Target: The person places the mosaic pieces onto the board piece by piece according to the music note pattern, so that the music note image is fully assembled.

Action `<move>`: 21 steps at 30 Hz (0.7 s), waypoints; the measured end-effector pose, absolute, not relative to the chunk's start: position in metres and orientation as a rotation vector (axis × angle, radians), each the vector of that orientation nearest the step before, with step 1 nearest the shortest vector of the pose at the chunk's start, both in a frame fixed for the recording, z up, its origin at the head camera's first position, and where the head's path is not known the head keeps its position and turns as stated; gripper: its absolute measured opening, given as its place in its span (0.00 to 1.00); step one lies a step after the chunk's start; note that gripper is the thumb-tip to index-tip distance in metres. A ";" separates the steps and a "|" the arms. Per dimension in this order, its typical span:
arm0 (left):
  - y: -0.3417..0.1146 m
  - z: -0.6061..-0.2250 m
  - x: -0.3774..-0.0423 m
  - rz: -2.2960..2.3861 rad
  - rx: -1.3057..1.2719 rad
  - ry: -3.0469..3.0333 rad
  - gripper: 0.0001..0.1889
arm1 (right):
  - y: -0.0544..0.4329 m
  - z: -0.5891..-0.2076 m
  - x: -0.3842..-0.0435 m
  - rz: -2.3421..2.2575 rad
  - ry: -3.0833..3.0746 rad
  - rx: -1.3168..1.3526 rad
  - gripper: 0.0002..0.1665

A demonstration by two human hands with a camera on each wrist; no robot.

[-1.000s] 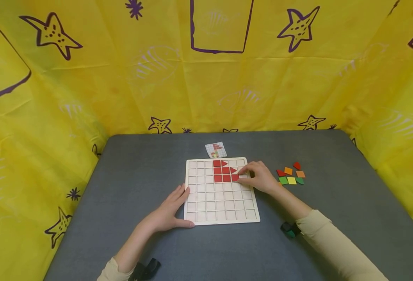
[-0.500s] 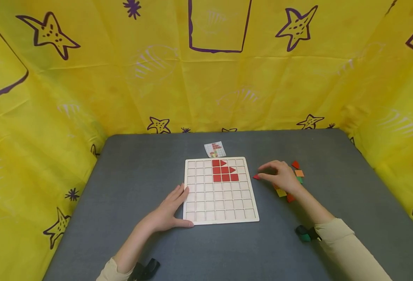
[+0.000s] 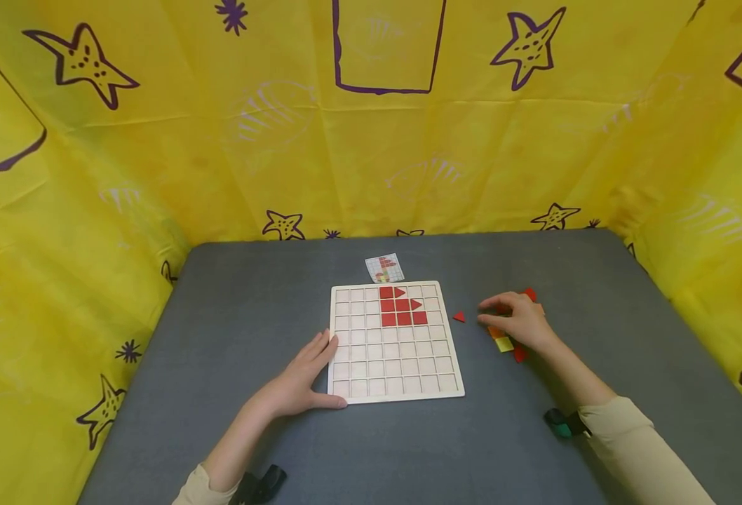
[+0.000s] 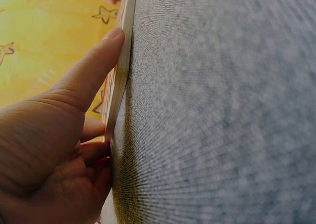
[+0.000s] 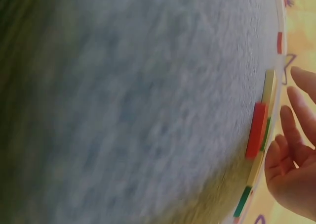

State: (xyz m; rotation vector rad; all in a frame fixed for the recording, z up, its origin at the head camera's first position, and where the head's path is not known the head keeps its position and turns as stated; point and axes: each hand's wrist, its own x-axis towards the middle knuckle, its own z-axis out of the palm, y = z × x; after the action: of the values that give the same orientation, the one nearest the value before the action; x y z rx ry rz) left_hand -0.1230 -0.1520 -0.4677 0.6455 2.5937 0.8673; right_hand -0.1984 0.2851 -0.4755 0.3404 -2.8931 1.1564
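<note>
A pale wooden grid board [image 3: 402,361] lies on the table, with several red squares [image 3: 388,306] and two red triangles [image 3: 416,304] set in its upper cells. My left hand [image 3: 301,379] rests at the board's lower left corner, fingers along the left edge and thumb [image 4: 101,61] straight along the near edge. To the right, my right hand [image 3: 517,321] hovers over loose coloured pieces, its thumb and fingers apart and holding nothing. Between that hand and the board lies a single red triangle [image 3: 459,317]. The right hand hides part of the loose pieces; a yellow square [image 3: 504,344] shows below it.
A small printed card [image 3: 385,268] with a coloured grid pattern lies just beyond the board. The dark grey table [image 3: 270,294] is bordered by yellow patterned cloth [image 3: 346,168] at the back and sides. Loose pieces, including a red one [image 5: 256,130], show in the right wrist view.
My right hand has moved right from the board to the loose pieces. It has let go of a red triangle, now lying beside the board. My left hand has stayed in place.
</note>
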 end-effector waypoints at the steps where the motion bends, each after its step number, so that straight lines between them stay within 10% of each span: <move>1: -0.152 -0.468 -0.123 0.869 0.648 2.594 0.57 | 0.283 -0.476 -0.199 1.150 -2.897 0.351 0.17; 21: -0.154 -0.472 -0.124 0.873 0.682 2.599 0.57 | 0.262 -0.481 -0.212 1.050 -2.903 0.601 0.14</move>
State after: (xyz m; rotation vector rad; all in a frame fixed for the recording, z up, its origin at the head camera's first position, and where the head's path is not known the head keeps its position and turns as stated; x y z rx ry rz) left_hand -0.1239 -0.1539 -0.4721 0.6816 2.5995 0.8729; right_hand -0.2121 0.2620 -0.4810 0.6008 -2.9028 1.0498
